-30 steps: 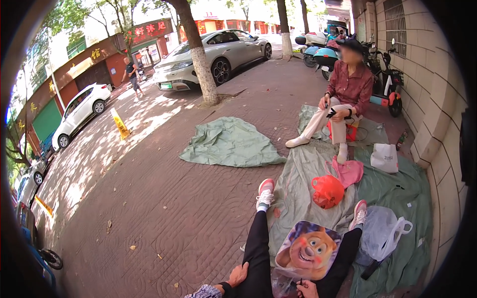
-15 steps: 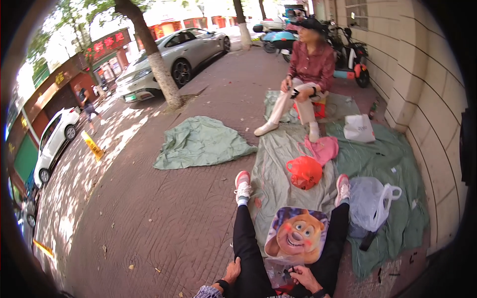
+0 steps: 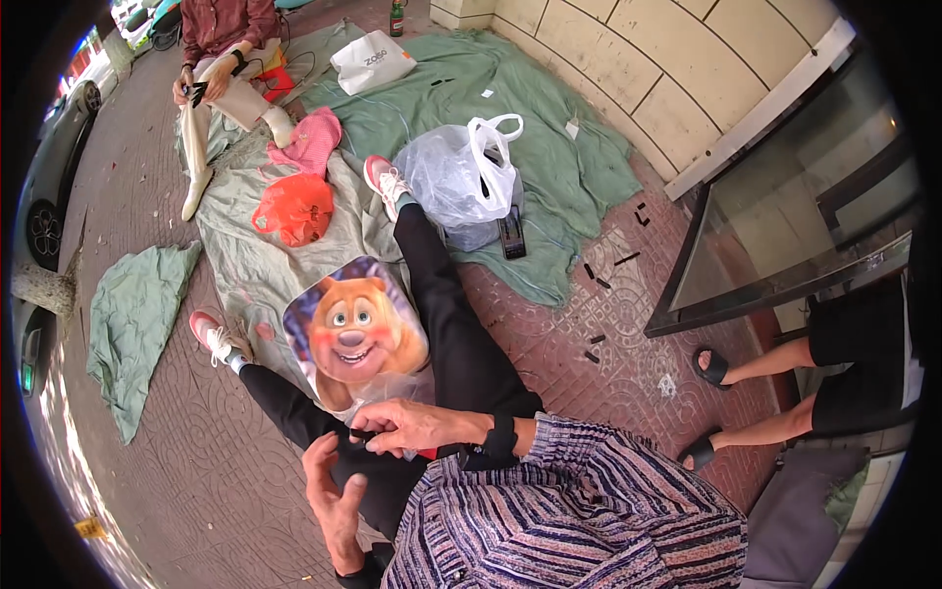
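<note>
My right hand (image 3: 407,426) is closed over my lap, pinching a small black piece (image 3: 362,435) whose kind I cannot make out. Close beside it, my left hand (image 3: 334,496) is open, fingers apart and nothing in it. Under the right hand lies a crumpled clear plastic bag (image 3: 392,388), partly hidden by that hand. A round-cornered board or mat with a cartoon bear face (image 3: 355,329) rests between my outstretched legs. Some red material shows beneath my right wrist.
A red bag (image 3: 294,209), a pink cloth (image 3: 310,140) and a clear bag (image 3: 451,177) lie on green sheets (image 3: 549,147). A phone (image 3: 512,234) sits by the clear bag. Several black pieces (image 3: 595,276) dot the pavement. One person (image 3: 231,39) sits opposite; another stands by a glass door (image 3: 785,196).
The view has swung to the right, bringing the glass door and standing person in. My left hand has left my left leg and come up beside my right hand.
</note>
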Tool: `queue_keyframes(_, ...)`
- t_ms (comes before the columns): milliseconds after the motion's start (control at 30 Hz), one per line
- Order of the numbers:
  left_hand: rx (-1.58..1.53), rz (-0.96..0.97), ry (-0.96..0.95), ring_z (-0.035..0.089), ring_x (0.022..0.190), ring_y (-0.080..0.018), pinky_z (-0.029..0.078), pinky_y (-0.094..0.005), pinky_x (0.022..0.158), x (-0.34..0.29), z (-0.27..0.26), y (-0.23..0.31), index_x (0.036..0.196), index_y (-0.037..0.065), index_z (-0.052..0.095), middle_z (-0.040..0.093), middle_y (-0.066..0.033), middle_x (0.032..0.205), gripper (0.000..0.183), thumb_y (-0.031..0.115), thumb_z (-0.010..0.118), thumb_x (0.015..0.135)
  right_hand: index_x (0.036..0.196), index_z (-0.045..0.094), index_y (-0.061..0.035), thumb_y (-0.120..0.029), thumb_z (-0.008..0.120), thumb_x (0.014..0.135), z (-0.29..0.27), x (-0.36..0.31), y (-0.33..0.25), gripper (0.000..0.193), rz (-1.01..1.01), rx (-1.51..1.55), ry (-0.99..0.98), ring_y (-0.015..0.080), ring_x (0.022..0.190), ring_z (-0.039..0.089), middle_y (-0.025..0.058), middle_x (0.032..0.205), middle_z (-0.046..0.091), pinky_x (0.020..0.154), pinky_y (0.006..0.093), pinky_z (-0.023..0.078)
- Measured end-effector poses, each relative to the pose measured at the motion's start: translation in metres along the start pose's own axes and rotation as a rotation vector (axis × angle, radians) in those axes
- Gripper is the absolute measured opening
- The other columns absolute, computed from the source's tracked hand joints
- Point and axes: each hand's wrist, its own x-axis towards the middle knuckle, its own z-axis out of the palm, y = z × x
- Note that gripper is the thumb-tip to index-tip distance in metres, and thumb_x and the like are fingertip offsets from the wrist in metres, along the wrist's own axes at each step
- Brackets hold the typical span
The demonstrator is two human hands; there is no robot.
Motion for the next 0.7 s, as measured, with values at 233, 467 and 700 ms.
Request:
queue_keyframes(233,-0.285,-0.150,-0.231,0.048,0.086,-0.0124,0.039,-0.0254,0.079,-0.008,0.029,-0.015,0.094,0.000,0.051,0.048,-0.0033,0.089,0.030,0.013,0.070,0.074,0.105,0.049,-0.0038,-0.009,0.054,0.084,-0.005,-0.033,-0.001,0.022,0.005,0.274,-0.060,0.0033,0.052,0.045,-0.0021,0.068,0.049,0.045,0.0176,0.034)
queue_keyframes(467,-0.257,-0.109,-0.243,0.049,0.079,-0.0099,0.042,-0.0217,0.070,-0.006,0.035,-0.015,0.090,0.000,0.051,0.049,-0.0007,0.084,0.026,0.011,0.069,0.075,0.105,0.051,-0.0036,-0.015,0.053,0.087,-0.007,-0.041,-0.002,0.021,0.014,0.391,-0.130,0.0036,0.052,0.045,-0.0003,0.070,0.051,0.044,0.0167,0.033)
queue_keyframes(700,-0.356,-0.225,-0.148,0.049,0.071,-0.0083,0.042,-0.0211,0.068,-0.009,0.040,-0.002,0.083,0.001,0.052,0.051,0.0004,0.078,0.020,0.010,0.069,0.075,0.102,0.056,-0.0047,-0.025,0.049,0.091,-0.003,-0.035,-0.004,0.024,0.054,0.420,-0.106,0.0009,0.054,0.046,-0.0023,0.072,0.052,0.044,0.0134,0.034)
